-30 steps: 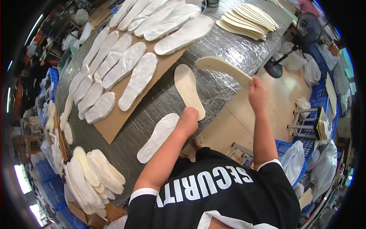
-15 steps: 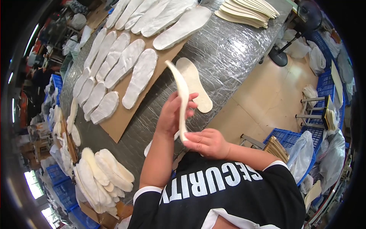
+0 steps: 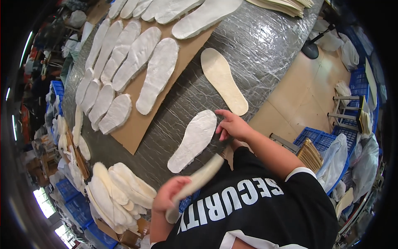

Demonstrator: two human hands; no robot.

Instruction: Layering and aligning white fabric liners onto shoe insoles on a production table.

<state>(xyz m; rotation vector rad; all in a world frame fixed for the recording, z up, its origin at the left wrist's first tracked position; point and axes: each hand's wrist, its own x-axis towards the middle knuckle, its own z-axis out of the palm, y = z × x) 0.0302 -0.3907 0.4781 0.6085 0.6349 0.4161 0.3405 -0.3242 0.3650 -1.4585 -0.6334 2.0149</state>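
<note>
Moved since the earlier frame: the curved cream insole (image 3: 201, 177), there held upright between two hands at the centre, is now carried in the left hand (image 3: 169, 194) alone, lower middle of the frame; the right hand (image 3: 229, 125) is shifted to the table (image 3: 265, 54), and the white insole (image 3: 193, 141), there mostly hidden, is now uncovered to view. Left hand: closed about the lower end of the curved cream insole, blurred, the exact finger placing not to be told. Right hand: half open, forefinger extended, remaining fingers loosely bent, nothing gripped; fingertips set at the right edge of the white insole, contact not certain. White insole: one, wrinkled face upward, laid flat just below centre. Flat cream insole (image 3: 224, 81): one, placed above the right hand, well apart from the cardboard sheet (image 3: 132, 139) at left, on which rows of white insoles (image 3: 157, 76) are laid. Pile of fleecy insoles (image 3: 108, 191): lower left. Handling, as judged: the curved piece is best held lightly, so that no crease is pressed into it; the white piece is better taken by its rim than by its face, the covering appearing soft; its toe and heel are best kept flat while it is touched.
</note>
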